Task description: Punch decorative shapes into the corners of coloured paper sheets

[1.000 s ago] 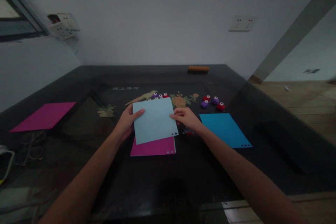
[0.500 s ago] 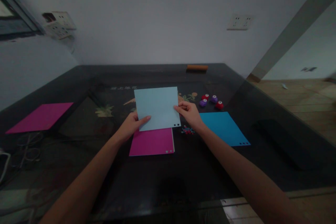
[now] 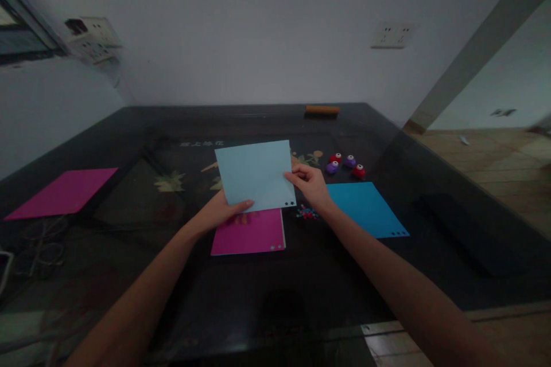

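While both hands pinch it at opposite sides, the pale blue sheet point(image 3: 257, 175) stands lifted off the tabletop point(image 3: 301, 287), tilted up toward the camera so its face and the two small star-shaped holes in its lower right corner show. The left hand point(image 3: 221, 213) grips the bottom edge, thumb on the front; the right hand point(image 3: 309, 184) is closed on the right edge. Directly below the sheet lies a magenta sheet point(image 3: 249, 233), flat, with punched holes at its corner. Right of the pale sheet rests a bright blue sheet point(image 3: 365, 209), also punched, and beyond that a cluster of small red and purple punches point(image 3: 345, 164). Tiny paper scraps point(image 3: 306, 213) sit beside the right wrist. Another magenta sheet point(image 3: 60, 193) lies far left.
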A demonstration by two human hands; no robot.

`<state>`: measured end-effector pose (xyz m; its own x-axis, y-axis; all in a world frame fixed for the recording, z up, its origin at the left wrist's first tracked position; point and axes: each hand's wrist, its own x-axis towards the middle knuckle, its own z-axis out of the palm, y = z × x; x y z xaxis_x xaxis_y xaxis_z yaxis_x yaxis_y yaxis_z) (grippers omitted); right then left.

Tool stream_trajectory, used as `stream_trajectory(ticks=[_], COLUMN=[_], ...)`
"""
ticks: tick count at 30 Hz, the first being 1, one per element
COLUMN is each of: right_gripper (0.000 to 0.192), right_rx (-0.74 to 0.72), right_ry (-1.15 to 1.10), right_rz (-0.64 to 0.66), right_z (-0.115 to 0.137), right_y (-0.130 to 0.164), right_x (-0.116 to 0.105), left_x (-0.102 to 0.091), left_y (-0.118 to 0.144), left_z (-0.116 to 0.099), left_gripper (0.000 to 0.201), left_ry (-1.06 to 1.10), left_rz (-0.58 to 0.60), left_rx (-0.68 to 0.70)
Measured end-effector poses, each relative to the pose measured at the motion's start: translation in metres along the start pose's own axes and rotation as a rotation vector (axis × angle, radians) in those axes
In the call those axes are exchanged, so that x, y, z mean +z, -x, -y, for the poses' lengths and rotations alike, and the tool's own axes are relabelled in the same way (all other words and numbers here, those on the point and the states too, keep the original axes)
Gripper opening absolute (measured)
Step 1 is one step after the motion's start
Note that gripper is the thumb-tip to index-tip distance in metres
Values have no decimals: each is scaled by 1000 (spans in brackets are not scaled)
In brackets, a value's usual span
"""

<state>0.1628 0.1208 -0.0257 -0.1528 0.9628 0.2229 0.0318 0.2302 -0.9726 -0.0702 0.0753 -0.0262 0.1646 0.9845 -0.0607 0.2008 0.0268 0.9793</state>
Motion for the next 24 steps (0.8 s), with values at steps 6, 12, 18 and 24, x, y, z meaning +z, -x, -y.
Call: stream_trajectory(ticks=[6,12,18,24], right_gripper=[25,28,30,31], right_rx=[-3,-37,-34,-8], right_ry=[-5,-1,28,41], right_rz=[1,14,34,36], right_z=[-3,-1,1,-1], right_y=[0,0,0,0], right_x=[0,-1,-1,0], left_x=[-6,-7,-7,-9], left_y=[-2,-4,-7,-14], left_z=[1,3,6,9], left_gripper=[25,26,26,29], left_ry=[-126,-110,-17,237], left_rz=[198,130,-2,-252], left_rx=[-6,-24,19,68])
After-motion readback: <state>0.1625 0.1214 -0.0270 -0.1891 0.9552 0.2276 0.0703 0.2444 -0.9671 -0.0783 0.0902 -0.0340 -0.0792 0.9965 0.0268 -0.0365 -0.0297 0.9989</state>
